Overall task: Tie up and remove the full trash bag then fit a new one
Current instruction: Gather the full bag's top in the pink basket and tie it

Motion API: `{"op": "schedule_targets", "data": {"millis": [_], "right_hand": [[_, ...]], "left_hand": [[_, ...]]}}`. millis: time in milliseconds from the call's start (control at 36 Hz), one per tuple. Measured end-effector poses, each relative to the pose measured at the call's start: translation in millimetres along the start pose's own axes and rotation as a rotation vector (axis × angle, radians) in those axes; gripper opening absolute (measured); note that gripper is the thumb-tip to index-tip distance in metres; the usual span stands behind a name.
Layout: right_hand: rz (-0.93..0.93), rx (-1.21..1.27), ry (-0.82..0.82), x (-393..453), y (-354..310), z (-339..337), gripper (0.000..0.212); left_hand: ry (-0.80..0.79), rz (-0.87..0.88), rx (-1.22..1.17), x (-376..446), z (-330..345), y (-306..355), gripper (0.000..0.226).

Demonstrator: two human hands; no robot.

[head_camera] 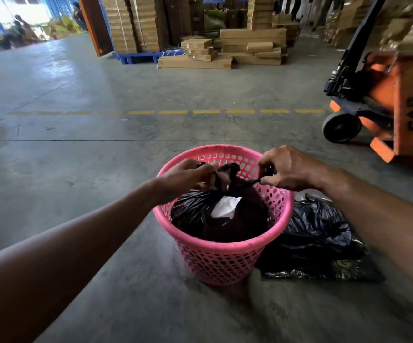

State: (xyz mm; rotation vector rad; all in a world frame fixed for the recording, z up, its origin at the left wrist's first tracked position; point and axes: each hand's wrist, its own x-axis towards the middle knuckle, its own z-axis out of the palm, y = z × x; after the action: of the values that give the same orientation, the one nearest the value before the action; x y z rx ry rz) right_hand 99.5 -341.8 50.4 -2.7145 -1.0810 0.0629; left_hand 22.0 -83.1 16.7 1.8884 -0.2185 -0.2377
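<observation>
The full black trash bag [225,214] sits inside the pink basket [222,258] on the floor. Left hand [185,179] and right hand [289,169] each pinch a twisted bag end, apparently knotting; another black bag [319,233] lies right.

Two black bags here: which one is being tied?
The black bag inside the pink basket: both hands pull its top. The other lies loose on the floor.

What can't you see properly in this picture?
- Head view: what fills the tied black plastic trash bag in the pink plastic mesh basket is hidden by the bag; only something white shows.
- The knot is covered by the left hand and right hand.
- The orange pallet jack is cut off by the right edge.
</observation>
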Motion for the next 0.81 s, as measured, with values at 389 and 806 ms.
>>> {"op": "schedule_targets", "data": {"millis": [389, 806], "right_hand": [[-0.204, 0.102, 0.265, 12.7, -36.5, -5.6, 0.015], [-0.024, 0.479, 0.2, 16.4, -26.9, 20.3, 0.019]], "left_hand": [[0.058, 0.005, -0.056, 22.4, 37.0, 12.9, 0.026], [0.049, -0.052, -0.184, 25.3, 29.6, -1.7, 0.026]]}}
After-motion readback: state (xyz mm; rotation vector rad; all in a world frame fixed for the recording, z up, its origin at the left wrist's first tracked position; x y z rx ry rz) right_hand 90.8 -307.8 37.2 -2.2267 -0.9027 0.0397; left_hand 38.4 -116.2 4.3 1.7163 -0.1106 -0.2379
